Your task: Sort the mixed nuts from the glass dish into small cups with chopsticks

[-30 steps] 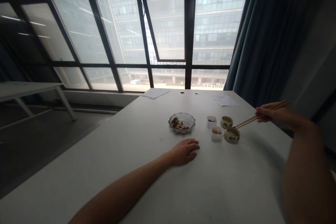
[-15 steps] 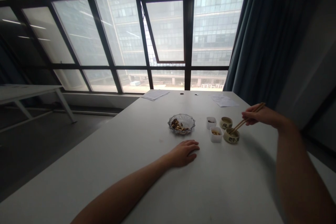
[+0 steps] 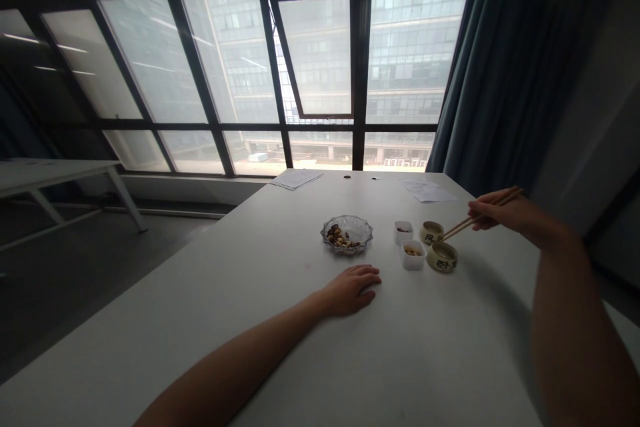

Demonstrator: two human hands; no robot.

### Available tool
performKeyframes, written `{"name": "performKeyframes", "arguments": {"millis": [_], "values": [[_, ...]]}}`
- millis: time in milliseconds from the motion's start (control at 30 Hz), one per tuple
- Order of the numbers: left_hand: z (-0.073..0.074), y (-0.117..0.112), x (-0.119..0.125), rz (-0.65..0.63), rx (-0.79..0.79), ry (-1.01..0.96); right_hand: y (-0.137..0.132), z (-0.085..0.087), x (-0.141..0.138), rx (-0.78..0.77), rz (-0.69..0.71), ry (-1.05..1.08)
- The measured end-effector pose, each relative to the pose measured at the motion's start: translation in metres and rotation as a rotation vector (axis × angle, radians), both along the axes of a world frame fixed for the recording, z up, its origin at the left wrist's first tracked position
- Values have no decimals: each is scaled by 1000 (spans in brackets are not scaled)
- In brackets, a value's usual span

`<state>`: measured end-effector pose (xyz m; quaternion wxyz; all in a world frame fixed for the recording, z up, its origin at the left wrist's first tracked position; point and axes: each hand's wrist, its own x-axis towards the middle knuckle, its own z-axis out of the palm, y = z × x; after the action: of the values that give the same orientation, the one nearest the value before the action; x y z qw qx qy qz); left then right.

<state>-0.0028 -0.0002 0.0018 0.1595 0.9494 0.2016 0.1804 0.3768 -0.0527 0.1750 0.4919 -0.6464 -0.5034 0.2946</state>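
My right hand (image 3: 493,211) grips a pair of wooden chopsticks (image 3: 463,223), whose tips are over the far-left rim of the near ceramic cup (image 3: 443,265). I cannot make out anything between the tips. Just behind it stands a second ceramic cup (image 3: 431,235) with dark characters. To their left are two small white plastic tubs: the near tub (image 3: 413,261) holds yellowish pieces, the far tub (image 3: 403,239) dark ones. My left hand (image 3: 351,289) lies flat on the table, fingers stretched out, in front of a glass bowl (image 3: 361,247) of mixed nuts or beans.
The white table (image 3: 280,360) reaches toward the windows. Paper sheets (image 3: 296,178) lie at its far left corner, and more paper (image 3: 430,191) at the far right. A blue curtain (image 3: 480,100) hangs at right; another white table (image 3: 55,170) stands at left.
My right hand has moved a little right and up. The chopstick tips have come out of the near cup to its far-left rim. My left hand stays in place.
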Motion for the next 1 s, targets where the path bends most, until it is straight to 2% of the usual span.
{"name": "performKeyframes", "arguments": {"millis": [167,267,367,467,533,600,733,867,1000], "values": [[1,0,0,-3,7,5,11,1,-7,197,-68,40],[1,0,0,-8,7,-3,35,-9,-36,353,-30,112],[0,1,0,-5,11,-6,65,-38,-90,429,47,260],[-2,1,0,-2,16,-8,88,-80,-147,382,164,297],[-3,1,1,-5,21,-16,95,-107,-175,361,219,252],[-3,1,2,-13,25,-23,97,-126,-191,362,221,239],[-3,-1,5,-22,23,-33,96,-145,-202,357,169,280],[-2,-1,7,-19,25,-33,95,-151,-204,329,168,266],[-2,-1,8,-25,23,-37,95,-157,-205,367,129,210]]}}
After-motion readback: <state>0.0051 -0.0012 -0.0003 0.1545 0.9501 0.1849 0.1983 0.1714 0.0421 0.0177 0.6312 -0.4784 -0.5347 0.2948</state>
